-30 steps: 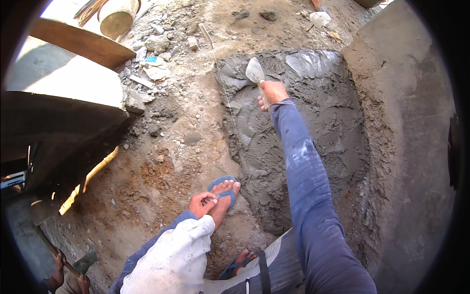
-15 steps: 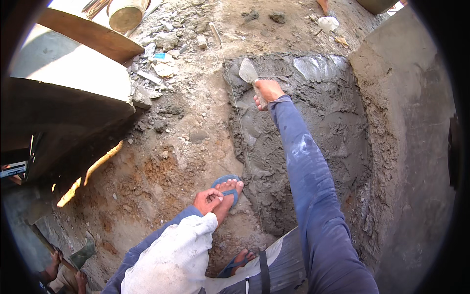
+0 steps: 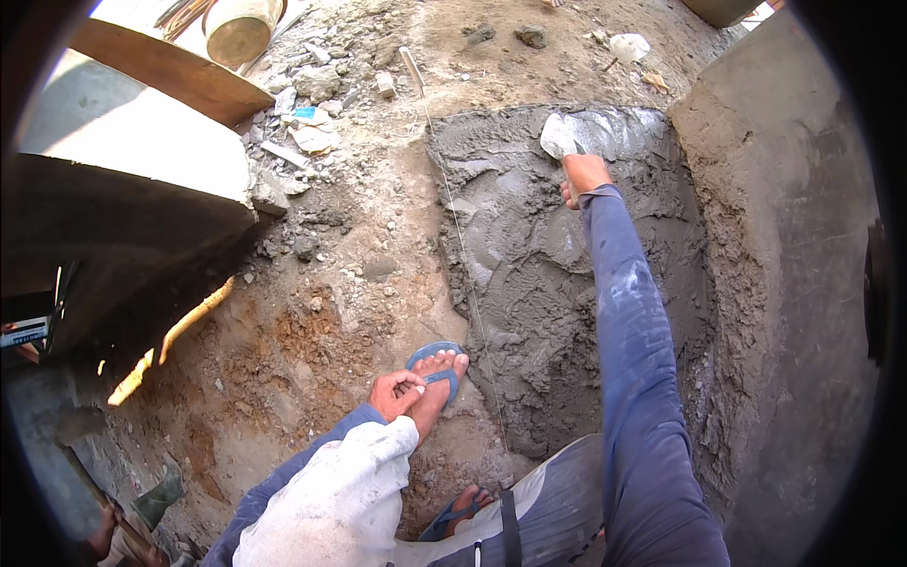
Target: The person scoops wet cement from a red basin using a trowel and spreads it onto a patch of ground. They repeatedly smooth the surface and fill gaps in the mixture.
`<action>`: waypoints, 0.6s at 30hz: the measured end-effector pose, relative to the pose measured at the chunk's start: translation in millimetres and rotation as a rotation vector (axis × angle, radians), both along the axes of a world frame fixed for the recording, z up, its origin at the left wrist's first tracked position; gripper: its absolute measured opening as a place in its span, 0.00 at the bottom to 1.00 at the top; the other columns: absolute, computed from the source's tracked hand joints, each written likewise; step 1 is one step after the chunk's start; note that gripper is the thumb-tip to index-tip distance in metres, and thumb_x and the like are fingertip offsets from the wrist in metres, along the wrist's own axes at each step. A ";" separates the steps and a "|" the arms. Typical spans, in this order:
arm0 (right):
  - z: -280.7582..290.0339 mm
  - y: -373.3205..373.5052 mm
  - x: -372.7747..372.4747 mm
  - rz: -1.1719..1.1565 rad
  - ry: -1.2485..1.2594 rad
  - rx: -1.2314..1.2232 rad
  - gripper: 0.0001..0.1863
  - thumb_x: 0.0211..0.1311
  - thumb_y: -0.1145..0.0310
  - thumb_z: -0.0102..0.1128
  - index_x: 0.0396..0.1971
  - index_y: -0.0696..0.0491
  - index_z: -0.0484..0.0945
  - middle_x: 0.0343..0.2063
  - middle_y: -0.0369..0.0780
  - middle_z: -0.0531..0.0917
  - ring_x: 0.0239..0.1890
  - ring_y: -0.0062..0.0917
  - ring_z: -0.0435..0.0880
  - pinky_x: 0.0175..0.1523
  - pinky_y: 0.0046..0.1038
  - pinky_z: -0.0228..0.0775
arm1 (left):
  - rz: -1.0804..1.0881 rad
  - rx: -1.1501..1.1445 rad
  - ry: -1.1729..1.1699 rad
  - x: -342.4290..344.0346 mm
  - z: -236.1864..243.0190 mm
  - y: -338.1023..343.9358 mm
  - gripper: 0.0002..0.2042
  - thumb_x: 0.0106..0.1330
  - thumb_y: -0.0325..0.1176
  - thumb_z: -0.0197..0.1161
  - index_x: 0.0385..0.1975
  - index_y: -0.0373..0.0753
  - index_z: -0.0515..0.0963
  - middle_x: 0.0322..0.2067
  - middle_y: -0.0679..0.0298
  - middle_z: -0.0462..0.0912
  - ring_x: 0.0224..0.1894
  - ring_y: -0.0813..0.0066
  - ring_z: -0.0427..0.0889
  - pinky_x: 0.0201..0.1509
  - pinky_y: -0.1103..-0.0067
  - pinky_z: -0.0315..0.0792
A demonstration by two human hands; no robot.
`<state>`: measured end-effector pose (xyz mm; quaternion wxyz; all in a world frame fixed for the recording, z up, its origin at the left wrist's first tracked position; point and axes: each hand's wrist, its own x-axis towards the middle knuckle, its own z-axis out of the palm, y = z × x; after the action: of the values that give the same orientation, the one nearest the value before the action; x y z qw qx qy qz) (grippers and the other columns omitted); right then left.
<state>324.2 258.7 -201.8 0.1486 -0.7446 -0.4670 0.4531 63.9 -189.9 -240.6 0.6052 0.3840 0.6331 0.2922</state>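
The right hand (image 3: 586,177) has a trowel (image 3: 557,138) in its grip, at the far end of the wet mortar (image 3: 567,269); the left hand (image 3: 394,396) curls by a sandalled foot (image 3: 442,363), whether around anything I cannot tell

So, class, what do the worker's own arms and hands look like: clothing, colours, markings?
The right sleeve is long, blue and creased, with whitish smudges on the forearm. The left sleeve is blue too, partly hidden behind the pale trouser leg. Neither the right hand nor the left hand wears a glove.
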 end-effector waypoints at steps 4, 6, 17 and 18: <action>-2.0 -4.0 -24.6 -0.152 0.430 -0.209 0.16 0.65 0.59 0.49 0.45 0.53 0.69 0.26 0.41 0.74 0.18 0.23 0.71 0.18 0.30 0.68 | 0.019 0.005 -0.012 4.1 4.8 4.0 0.07 0.59 0.29 0.65 0.34 0.35 0.82 0.28 0.69 0.82 0.31 0.85 0.75 0.39 0.83 0.71; -0.6 -5.4 -37.1 -0.111 0.420 -0.224 0.15 0.64 0.59 0.49 0.44 0.54 0.70 0.26 0.42 0.75 0.19 0.24 0.73 0.19 0.31 0.70 | 0.002 -0.003 -0.004 3.4 2.9 4.1 0.06 0.59 0.29 0.66 0.34 0.35 0.82 0.28 0.70 0.82 0.30 0.86 0.74 0.38 0.83 0.70; 22.3 -27.0 -120.9 0.342 0.188 -0.206 0.19 0.61 0.65 0.44 0.43 0.63 0.75 0.25 0.47 0.81 0.21 0.31 0.81 0.24 0.33 0.74 | -0.018 -0.003 -0.020 5.2 -3.9 6.5 0.06 0.60 0.27 0.64 0.34 0.33 0.81 0.27 0.71 0.81 0.29 0.88 0.73 0.35 0.85 0.70; 25.9 -25.5 -121.5 0.483 0.048 -0.176 0.18 0.61 0.65 0.44 0.41 0.63 0.76 0.25 0.48 0.82 0.22 0.31 0.83 0.25 0.33 0.75 | 0.005 0.002 -0.038 4.3 -4.9 4.3 0.06 0.60 0.27 0.64 0.34 0.33 0.81 0.27 0.71 0.81 0.29 0.88 0.73 0.35 0.85 0.70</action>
<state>202.8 233.2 -175.9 -0.0179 -0.6106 -0.5864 0.5320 68.2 -185.5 -245.6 0.6160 0.3774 0.6222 0.3016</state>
